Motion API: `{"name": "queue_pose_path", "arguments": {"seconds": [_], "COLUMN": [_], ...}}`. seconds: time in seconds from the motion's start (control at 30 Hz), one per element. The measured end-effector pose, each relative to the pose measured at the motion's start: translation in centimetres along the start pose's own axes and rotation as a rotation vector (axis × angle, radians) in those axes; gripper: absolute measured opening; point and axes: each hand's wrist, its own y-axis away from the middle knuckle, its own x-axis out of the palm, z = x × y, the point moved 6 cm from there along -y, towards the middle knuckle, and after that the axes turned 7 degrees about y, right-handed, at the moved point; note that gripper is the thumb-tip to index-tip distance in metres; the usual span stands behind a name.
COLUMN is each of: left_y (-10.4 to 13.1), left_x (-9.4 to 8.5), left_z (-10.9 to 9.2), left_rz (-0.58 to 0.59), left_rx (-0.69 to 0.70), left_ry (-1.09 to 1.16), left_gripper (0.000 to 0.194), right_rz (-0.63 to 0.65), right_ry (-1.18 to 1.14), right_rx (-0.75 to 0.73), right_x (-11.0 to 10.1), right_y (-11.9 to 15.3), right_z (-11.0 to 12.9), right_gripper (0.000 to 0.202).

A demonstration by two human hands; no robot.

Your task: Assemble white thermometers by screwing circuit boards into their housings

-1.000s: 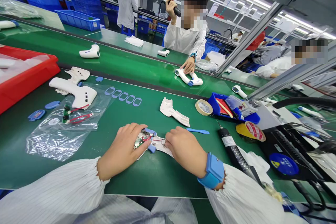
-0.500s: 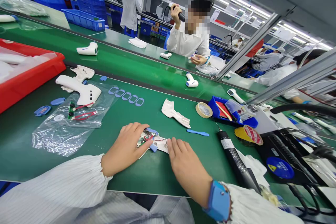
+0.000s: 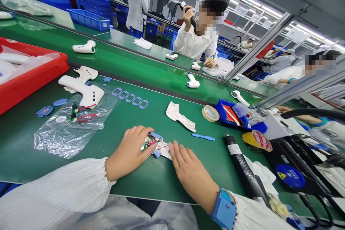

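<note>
An open thermometer shell half point(image 3: 162, 149) lies on the green bench, with a circuit board, red wires and a blue trigger in it. Around its wider head end, my left hand point(image 3: 132, 147) is closed, thumb beside the trigger. The fingers of my right hand point(image 3: 192, 170) are pressed together over the handle end and hide it; its thumb is out of sight. Beyond my hands rests the matching white shell half point(image 3: 179, 116). A blue pry stick point(image 3: 203, 137) lies to its right.
At left are a red bin point(image 3: 32, 75), a white housing point(image 3: 83, 88) and a clear bag point(image 3: 64, 133). Several blue frames point(image 3: 129, 99) lie in a row. An electric screwdriver point(image 3: 239, 158), tape roll point(image 3: 210, 113) and blue tray point(image 3: 223, 109) stand right. A co-worker point(image 3: 198, 43) sits across the belt.
My right hand has slid slightly left along the handle; my left hand stays. Thermometers on the belt have shifted left. Across the belt, another thermometer now lies near the co-worker's lowered hand.
</note>
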Motion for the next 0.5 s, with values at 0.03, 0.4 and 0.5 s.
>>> {"name": "queue_pose_path", "arguments": {"seconds": [0.03,0.4,0.5], "left_y": [0.0,0.2,0.1], "left_x": [0.0,-0.7,-0.5], "left_z": [0.0,0.5,0.4], "left_rz": [0.001,0.035,0.068], "left_rx": [0.0,-0.118,-0.107], "left_ry": [-0.001,0.021,0.014], "left_gripper": [0.035,0.053,0.049], "right_rz": [-0.001,-0.036,-0.036], "right_ry": [-0.027,-0.727,-0.737], "right_rx": [-0.032,0.29,0.251], "right_x": [-0.2,0.2,0.4], "right_y": [-0.1,0.3,-0.1], "right_z": [-0.4,-3.4,-2.8], "right_gripper": [0.043,0.03,0.025]}}
